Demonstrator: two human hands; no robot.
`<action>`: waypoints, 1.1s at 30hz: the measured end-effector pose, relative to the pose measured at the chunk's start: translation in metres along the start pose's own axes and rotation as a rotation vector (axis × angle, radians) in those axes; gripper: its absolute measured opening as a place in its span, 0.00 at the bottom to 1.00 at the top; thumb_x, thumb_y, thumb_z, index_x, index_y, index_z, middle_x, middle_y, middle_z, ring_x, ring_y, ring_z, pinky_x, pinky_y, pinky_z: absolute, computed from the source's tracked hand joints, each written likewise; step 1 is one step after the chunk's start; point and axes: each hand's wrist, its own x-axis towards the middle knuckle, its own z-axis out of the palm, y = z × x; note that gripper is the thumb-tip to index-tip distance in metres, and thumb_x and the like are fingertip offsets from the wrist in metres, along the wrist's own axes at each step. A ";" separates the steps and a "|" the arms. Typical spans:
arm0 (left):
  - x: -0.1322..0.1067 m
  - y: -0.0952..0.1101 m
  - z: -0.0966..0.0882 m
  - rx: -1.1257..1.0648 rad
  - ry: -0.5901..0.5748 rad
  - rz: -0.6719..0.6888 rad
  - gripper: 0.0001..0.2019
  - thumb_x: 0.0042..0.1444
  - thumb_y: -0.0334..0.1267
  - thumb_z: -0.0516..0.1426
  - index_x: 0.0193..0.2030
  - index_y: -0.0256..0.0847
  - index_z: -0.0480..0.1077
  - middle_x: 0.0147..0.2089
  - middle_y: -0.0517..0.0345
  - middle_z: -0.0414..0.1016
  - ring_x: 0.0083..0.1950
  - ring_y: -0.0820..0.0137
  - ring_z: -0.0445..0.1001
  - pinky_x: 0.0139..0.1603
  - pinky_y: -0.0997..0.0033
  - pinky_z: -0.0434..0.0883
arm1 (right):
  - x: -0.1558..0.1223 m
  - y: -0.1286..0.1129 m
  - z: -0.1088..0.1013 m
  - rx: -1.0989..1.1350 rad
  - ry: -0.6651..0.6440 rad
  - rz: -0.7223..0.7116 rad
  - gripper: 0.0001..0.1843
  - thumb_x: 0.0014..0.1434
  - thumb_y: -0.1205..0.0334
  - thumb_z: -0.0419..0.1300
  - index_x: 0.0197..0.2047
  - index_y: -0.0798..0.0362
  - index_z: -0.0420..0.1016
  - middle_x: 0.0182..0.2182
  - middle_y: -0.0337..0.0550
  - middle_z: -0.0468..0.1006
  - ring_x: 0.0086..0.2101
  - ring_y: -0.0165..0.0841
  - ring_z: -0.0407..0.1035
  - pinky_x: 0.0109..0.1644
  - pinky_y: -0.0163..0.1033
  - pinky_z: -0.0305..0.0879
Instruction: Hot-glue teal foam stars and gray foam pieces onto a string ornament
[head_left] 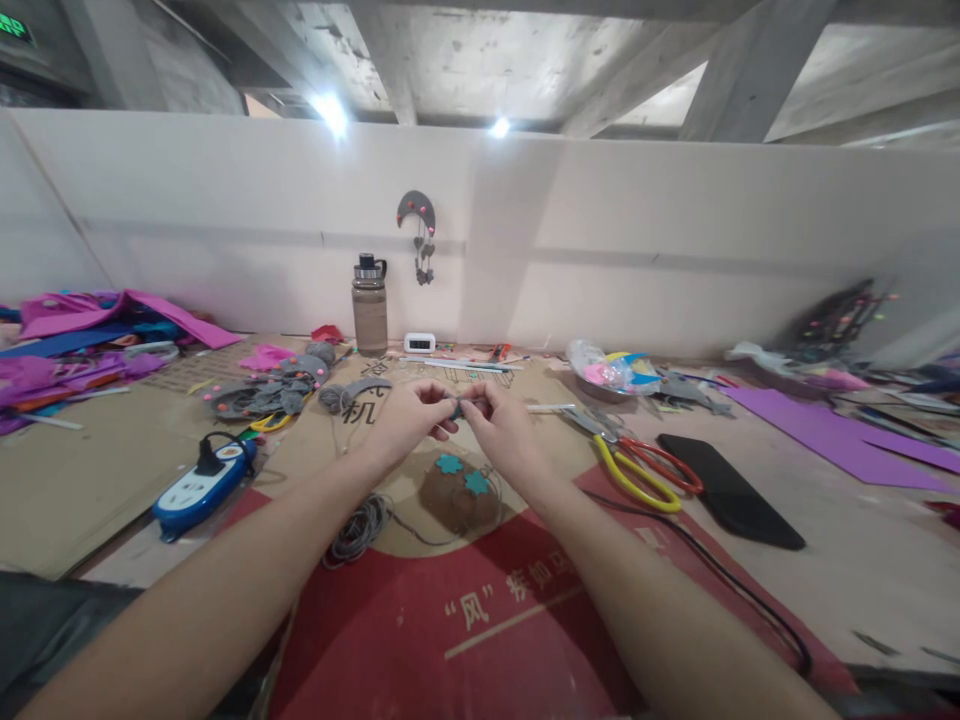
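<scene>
Cluttered worktop [862,580]. Frame centre: left hand [421,414], right hand [493,424], fingertips pinched on small dark piece [456,409]. Grey yarn coil [358,530] lower left.

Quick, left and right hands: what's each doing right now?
Left hand: closed, pinching a small dark bluish-grey piece, too small to identify.
Right hand: closed, pinching that same piece from the other side.

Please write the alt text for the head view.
A person's left hand and right hand meet, pinching a small object, details unclear, beyond a brown lump with two teal flower shapes. Gray yarn lies beside it on printed cardboard; a bottle stands behind.
</scene>
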 end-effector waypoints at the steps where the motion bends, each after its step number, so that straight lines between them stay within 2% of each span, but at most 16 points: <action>1: 0.000 0.001 0.000 0.006 -0.010 0.009 0.07 0.45 0.34 0.58 0.31 0.34 0.68 0.26 0.57 0.71 0.25 0.73 0.73 0.23 0.76 0.70 | 0.000 0.000 0.000 0.004 -0.003 0.007 0.07 0.55 0.60 0.52 0.33 0.53 0.68 0.21 0.34 0.65 0.23 0.29 0.60 0.28 0.34 0.55; 6: -0.001 0.002 -0.001 0.008 -0.046 0.034 0.07 0.45 0.34 0.58 0.33 0.34 0.69 0.29 0.56 0.72 0.27 0.72 0.74 0.25 0.74 0.71 | 0.002 -0.002 -0.002 0.008 0.001 0.033 0.06 0.53 0.60 0.52 0.32 0.53 0.68 0.22 0.35 0.68 0.23 0.29 0.61 0.29 0.34 0.56; 12: -0.002 0.002 0.000 0.053 -0.043 0.068 0.07 0.46 0.32 0.57 0.33 0.33 0.71 0.29 0.54 0.74 0.28 0.70 0.75 0.25 0.74 0.72 | 0.003 -0.001 -0.001 0.000 0.022 0.041 0.05 0.52 0.62 0.52 0.30 0.53 0.67 0.20 0.35 0.67 0.22 0.28 0.59 0.27 0.34 0.54; 24: -0.001 0.000 0.000 -0.117 -0.014 -0.060 0.07 0.45 0.34 0.59 0.32 0.33 0.69 0.30 0.52 0.75 0.30 0.67 0.77 0.27 0.72 0.73 | 0.003 0.002 0.000 0.234 -0.047 0.076 0.08 0.51 0.65 0.50 0.36 0.53 0.67 0.27 0.37 0.71 0.26 0.28 0.62 0.31 0.33 0.58; 33: -0.002 -0.001 0.001 -0.016 -0.043 0.032 0.06 0.46 0.33 0.58 0.32 0.34 0.71 0.28 0.54 0.74 0.28 0.69 0.76 0.27 0.71 0.74 | 0.003 0.002 0.002 0.206 -0.026 0.077 0.05 0.52 0.61 0.52 0.31 0.53 0.65 0.26 0.35 0.68 0.26 0.28 0.62 0.30 0.34 0.57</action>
